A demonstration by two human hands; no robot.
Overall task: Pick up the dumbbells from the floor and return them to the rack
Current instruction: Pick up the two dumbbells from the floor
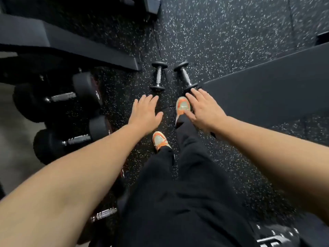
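Observation:
Two small black dumbbells with chrome handles lie side by side on the speckled rubber floor ahead of my feet: the left dumbbell (158, 75) and the right dumbbell (186, 76). My left hand (145, 115) is stretched out palm down, fingers apart, just short of the left dumbbell's near end. My right hand (203, 108) is also open, its fingertips close to the right dumbbell's near head. Neither hand holds anything. The dumbbell rack (58, 111) stands at the left with larger black dumbbells on it.
A dark padded bench (267, 93) runs along the right. Another dark bench or rack frame (71, 45) lies at the upper left. My orange shoes (183, 106) and black trousers fill the lower middle. More dumbbell handles show at the bottom.

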